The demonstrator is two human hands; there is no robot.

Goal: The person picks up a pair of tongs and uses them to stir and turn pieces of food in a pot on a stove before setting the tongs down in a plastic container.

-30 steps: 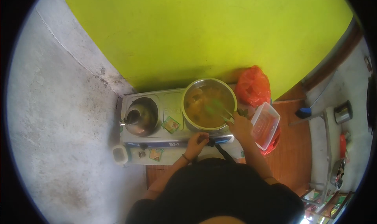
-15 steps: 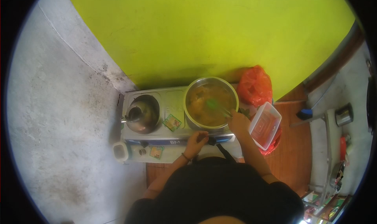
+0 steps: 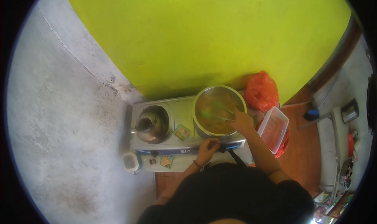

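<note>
Reaching forward, right hand [image 3: 241, 122] grips green ladle [image 3: 210, 114]; left hand [image 3: 208, 146] touches stove [image 3: 179, 107].

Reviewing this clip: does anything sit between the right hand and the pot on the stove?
Nothing visible does. The right hand is at the near rim of the pot, gripping a green utensil that reaches inside. The pot is open, with no lid on it.

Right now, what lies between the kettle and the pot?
A small green packet lies on the stove top between kettle and pot, seen in the head view.
</note>
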